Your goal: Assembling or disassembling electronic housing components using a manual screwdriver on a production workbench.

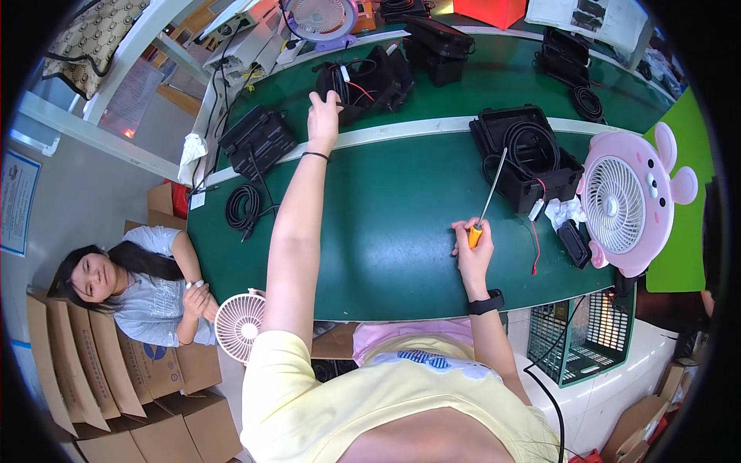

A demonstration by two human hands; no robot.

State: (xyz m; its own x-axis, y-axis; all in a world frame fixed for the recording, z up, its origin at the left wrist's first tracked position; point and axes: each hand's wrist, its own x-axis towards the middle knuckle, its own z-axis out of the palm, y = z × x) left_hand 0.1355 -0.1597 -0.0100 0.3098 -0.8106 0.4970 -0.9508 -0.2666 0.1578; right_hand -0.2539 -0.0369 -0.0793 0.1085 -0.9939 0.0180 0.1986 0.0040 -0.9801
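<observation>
My left arm is stretched far across the green table, and my left hand (324, 122) is closed on the near edge of an open black plastic box (395, 83) with cables inside. Some of its fingers are hidden against the box. Close to the table's near side, my right hand (472, 248) is wrapped round the yellow handle of a screwdriver (489, 197). Its long metal shaft points up and away, the tip in front of another open black box (509, 147). A coiled black cable (532, 147) lies in that box, and a red-ended wire (535, 251) trails from it.
A pink fan (617, 204) stands at the right beside a black block (573, 243). At left are a closed black box (256, 140) and a coiled cable (243, 207). A person (147, 285) sits by the left edge, near a small fan (241, 328). A green crate (567, 339) stands below.
</observation>
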